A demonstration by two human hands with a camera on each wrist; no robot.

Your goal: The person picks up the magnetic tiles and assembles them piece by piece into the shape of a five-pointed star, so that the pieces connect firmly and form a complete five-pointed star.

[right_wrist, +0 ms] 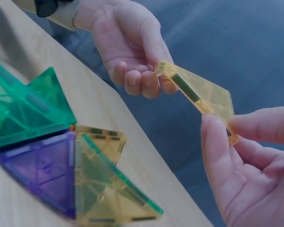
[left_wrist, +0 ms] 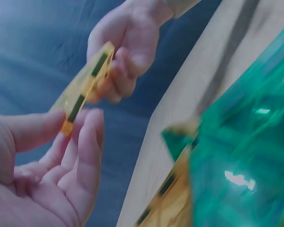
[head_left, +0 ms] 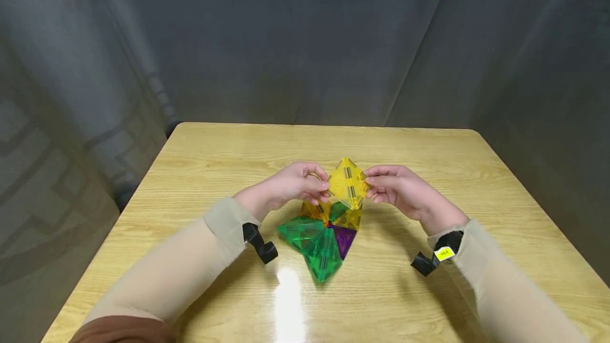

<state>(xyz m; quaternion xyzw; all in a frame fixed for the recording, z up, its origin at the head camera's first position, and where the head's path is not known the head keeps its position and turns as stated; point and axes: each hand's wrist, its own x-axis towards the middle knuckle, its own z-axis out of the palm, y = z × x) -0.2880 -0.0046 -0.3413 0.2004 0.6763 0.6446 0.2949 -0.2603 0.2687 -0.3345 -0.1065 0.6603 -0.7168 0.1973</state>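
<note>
A pair of translucent yellow magnetic tiles point(head_left: 340, 183), joined along an edge and slightly folded, is held up above the table between both hands. The left hand point(head_left: 297, 181) pinches one corner between thumb and fingers. At the opposite corner, the right hand point(head_left: 397, 189) pinches the tiles the same way; its other fingers are curled. Just below and nearer the body is a built shape of triangular magnetic tiles. Its green tiles point(head_left: 322, 258) rise in pointed folds, with a purple tile point(right_wrist: 42, 170) and yellow tiles point(right_wrist: 106, 189) beside them. The raised tiles hide part of its far side in the head view.
The light wooden table point(head_left: 214, 147) stretches out around the shape. Behind it hangs a dark grey curtain point(head_left: 305, 41). Each wrist wears a black strap with a camera mount point(head_left: 259, 245). A bright reflection lies on the table's near part.
</note>
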